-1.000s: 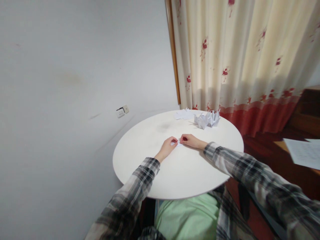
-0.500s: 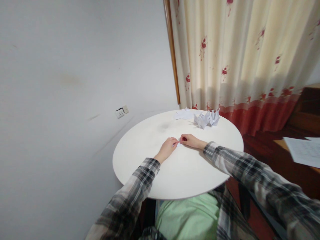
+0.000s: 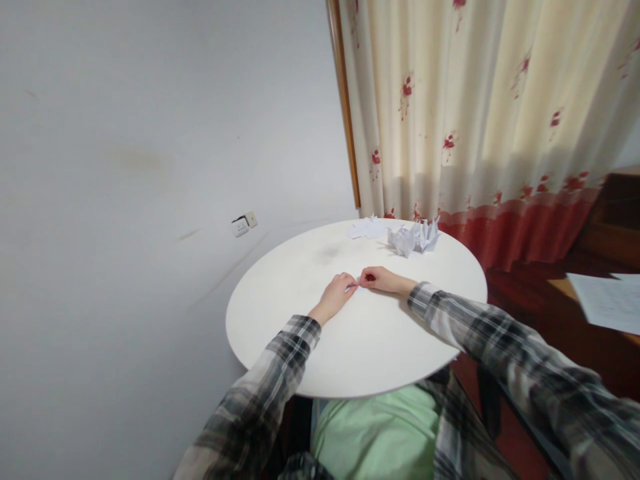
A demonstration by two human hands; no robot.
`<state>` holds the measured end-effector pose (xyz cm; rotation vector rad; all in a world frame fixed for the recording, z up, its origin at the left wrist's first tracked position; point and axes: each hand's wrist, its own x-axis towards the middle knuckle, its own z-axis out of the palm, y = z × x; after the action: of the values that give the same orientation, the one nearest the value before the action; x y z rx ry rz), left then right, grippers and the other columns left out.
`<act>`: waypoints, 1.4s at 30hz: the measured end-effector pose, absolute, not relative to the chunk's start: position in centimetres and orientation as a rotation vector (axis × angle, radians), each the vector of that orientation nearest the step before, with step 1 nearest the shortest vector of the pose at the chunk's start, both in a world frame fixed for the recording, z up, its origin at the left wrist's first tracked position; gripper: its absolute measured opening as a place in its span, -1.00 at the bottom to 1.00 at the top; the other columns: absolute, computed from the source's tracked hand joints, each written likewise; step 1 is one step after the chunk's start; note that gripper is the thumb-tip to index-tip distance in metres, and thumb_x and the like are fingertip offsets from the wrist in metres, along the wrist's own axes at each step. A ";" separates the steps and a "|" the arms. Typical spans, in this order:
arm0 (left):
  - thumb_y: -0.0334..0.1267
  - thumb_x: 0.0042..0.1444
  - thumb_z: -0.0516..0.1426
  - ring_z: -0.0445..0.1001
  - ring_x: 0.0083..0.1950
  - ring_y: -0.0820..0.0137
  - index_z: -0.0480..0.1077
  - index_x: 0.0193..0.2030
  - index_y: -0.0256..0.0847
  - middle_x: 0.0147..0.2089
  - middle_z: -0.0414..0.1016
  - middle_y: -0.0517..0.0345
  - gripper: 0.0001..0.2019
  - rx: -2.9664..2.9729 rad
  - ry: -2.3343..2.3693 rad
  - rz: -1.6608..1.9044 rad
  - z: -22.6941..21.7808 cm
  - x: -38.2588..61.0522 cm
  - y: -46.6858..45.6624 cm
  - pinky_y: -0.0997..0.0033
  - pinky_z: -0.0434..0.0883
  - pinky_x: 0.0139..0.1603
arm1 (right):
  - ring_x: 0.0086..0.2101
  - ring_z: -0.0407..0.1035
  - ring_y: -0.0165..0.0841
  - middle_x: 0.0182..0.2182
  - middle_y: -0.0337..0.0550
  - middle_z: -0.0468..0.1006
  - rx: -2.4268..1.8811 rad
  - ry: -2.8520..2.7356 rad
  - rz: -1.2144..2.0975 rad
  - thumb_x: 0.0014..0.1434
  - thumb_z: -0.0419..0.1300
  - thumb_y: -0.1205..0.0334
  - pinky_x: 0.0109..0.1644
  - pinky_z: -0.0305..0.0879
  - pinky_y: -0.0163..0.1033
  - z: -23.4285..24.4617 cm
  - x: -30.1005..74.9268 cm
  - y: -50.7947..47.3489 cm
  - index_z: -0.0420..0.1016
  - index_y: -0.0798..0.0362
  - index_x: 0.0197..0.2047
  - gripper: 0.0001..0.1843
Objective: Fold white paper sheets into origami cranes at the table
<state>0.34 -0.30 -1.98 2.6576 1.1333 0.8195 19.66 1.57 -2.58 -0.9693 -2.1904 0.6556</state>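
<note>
- So the thing in hand is a small bit of white paper (image 3: 349,289) down on the round counter (image 3: 360,353), mostly covered by fingers, so I can't make out its exact shape
- Left grip (image 3: 336,295) looks pinched on it, thumb and fingertips pressed together at the paper
- Right grip (image 3: 383,280) has thumb and fingers curled in right next to the left fingertips, but I honestly can't tell if it's pinching an edge or only touching
- My guess on handling: weighs next to nothing, bendy as one layer, a bit stiffer where doubled up, probably slides easily on that smooth top
- It'd tear or crumple pretty easily too, so go light
- I'd hold it by the edges or a corner, fingertips only, no squashing the middle
- Folded white paper shapes (image 3: 403,241) and flat white paper (image 3: 367,229) sit near the far edge, well apart from both hands
</note>
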 end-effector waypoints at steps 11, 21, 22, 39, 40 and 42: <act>-0.35 0.13 0.01 0.34 -0.04 0.37 0.44 -0.19 -0.19 -0.12 0.43 0.04 -0.80 2.710 0.904 0.751 -1.8 -0.5 0.1 0.31 0.25 0.06 | -0.41 0.32 -0.43 -0.41 -0.18 0.52 -0.848 -2.248 0.961 -0.11 0.21 0.23 -0.25 0.23 -0.30 -1.6 22.5 2.3 0.50 0.15 -0.33 -0.76; -0.24 0.13 0.04 0.32 0.00 0.33 0.44 -0.11 -0.18 -0.04 0.40 0.02 -0.76 2.740 0.980 0.732 -1.9 -0.5 -0.8 0.28 0.25 0.09 | -0.41 0.33 -0.43 -0.43 -0.17 0.53 -0.936 -2.163 0.825 -0.05 0.18 0.20 -0.26 0.23 -0.32 -2.2 22.5 1.8 0.50 0.16 -0.36 -0.79; -0.22 0.11 0.06 0.32 0.00 0.32 0.44 -0.11 -0.19 -0.04 0.40 0.02 -0.76 2.737 0.982 0.728 -1.9 -0.5 -0.9 0.28 0.25 0.09 | -0.43 0.32 -0.43 -0.44 -0.17 0.52 -0.960 -2.134 0.774 -0.02 0.17 0.18 -0.29 0.23 -0.33 -2.3 22.4 1.8 0.50 0.16 -0.37 -0.78; -0.27 0.12 0.05 0.40 -0.05 0.37 0.48 -0.22 -0.20 -0.10 0.47 0.06 -0.80 2.697 1.001 0.814 -1.6 -0.2 -1.3 0.33 0.30 0.04 | -0.40 0.35 -0.39 -0.44 -0.14 0.51 -1.035 -2.157 0.301 -0.03 0.18 0.33 -0.28 0.22 -0.33 -3.0 21.0 1.6 0.52 0.12 -0.42 -0.91; -0.28 0.11 0.05 0.40 -0.05 0.37 0.47 -0.23 -0.21 -0.08 0.46 0.06 -0.81 2.690 0.996 0.822 -1.7 -0.1 -1.3 0.33 0.30 0.05 | -0.41 0.35 -0.40 -0.45 -0.15 0.50 -1.042 -2.137 0.336 -0.03 0.17 0.35 -0.30 0.21 -0.33 -3.1 20.9 1.6 0.52 0.12 -0.42 -0.91; -0.30 0.10 0.06 0.39 -0.04 0.37 0.47 -0.23 -0.22 -0.07 0.46 0.05 -0.82 2.678 0.983 0.827 -1.7 -0.1 -1.3 0.33 0.29 0.06 | -0.43 0.35 -0.42 -0.46 -0.17 0.50 -1.038 -2.118 0.393 -0.02 0.16 0.35 -0.31 0.21 -0.34 -3.1 20.7 1.3 0.51 0.12 -0.42 -0.90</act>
<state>-0.13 -1.34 -1.69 2.6779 0.9827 0.8269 20.74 1.34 -3.07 -1.0376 -2.1181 0.3932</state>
